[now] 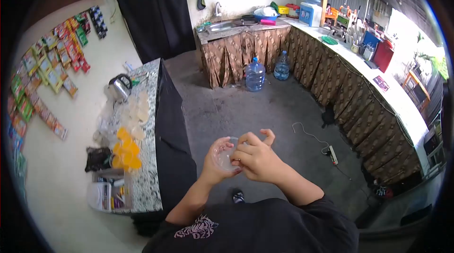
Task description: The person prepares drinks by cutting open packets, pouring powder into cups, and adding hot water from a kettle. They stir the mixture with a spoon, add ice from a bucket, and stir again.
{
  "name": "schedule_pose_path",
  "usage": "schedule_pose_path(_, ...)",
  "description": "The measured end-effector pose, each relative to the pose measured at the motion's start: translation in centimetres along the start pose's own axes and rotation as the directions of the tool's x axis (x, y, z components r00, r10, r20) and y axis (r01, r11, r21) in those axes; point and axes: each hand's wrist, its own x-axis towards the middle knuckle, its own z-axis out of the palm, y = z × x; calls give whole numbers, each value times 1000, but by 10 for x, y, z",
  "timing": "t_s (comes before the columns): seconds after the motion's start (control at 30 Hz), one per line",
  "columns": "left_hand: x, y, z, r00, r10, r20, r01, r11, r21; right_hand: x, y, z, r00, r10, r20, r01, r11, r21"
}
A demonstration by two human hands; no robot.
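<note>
A clear plastic cup [223,157] is held up in front of my body, its round opening turned toward me. My left hand [212,170] wraps round its left side and underside, with fingertips showing near the rim. My right hand [255,159] is at the cup's right side, fingers curled in over the opening. Its index and middle fingers bend down toward the inside, while the little finger sticks out. Whether those curled fingers pinch the cup wall or something small is hidden. A ring shows on one right finger.
On the left, a speckled counter [150,177] bears orange cups [125,151], clear cups [137,111], a kettle [120,87] and a divided bin [113,191]. Water jugs [255,74] stand on the floor ahead. A power strip [333,155] with a cord lies at right. Curtained counters [331,87] run behind.
</note>
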Motion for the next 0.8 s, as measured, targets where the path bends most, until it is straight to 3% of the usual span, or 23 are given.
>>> schedule_pose_path(0.03, 14, -19, -11, 998, 39, 42, -44, 994, 101, 15, 10, 9, 1000, -7, 11, 7, 999, 33)
schedule_pose_path(0.1, 40, -39, -34, 996, 21, 88, -33, 991, 130, 46, 30, 23, 999, -31, 9, 30, 996, 81)
schedule_pose_path(0.23, 93, -54, -70, 991, -103, 88, 100, 994, 36, 100, 71, 54, 980, -118, -157, 135, 986, 101)
schedule_pose_path(0.33, 105, -64, -82, 983, -169, -71, 151, 965, -214, 123, 101, 80, 983, -131, -132, 139, 989, 55)
schedule_pose_path(0.37, 121, -69, -90, 974, -161, -160, 102, 940, -327, 128, 113, 81, 985, -169, -43, 170, 985, 17)
schedule_pose_path(0.47, 145, -94, -116, 960, -176, -217, 96, 937, -336, 141, 150, 99, 908, -363, -209, 394, 910, 130)
schedule_pose_path(0.5, 155, -104, -126, 964, -127, -233, 85, 979, -183, 146, 165, 107, 886, -399, -238, 433, 894, 112)
schedule_pose_path(0.63, 202, -152, -154, 918, -122, -378, 98, 992, -82, 158, 235, 163, 747, -423, -512, 544, 832, 106)
schedule_pose_path(0.73, 242, -191, -176, 871, -85, -483, 113, 993, 29, 186, 290, 198, 808, -445, -388, 540, 822, 182)
schedule_pose_path(0.77, 255, -200, -181, 852, -90, -516, 126, 991, 34, 205, 306, 203, 833, -468, -294, 546, 781, 303)
schedule_pose_path(0.8, 268, -208, -187, 831, -97, -548, 141, 989, 37, 217, 325, 216, 813, -468, -348, 573, 748, 333)
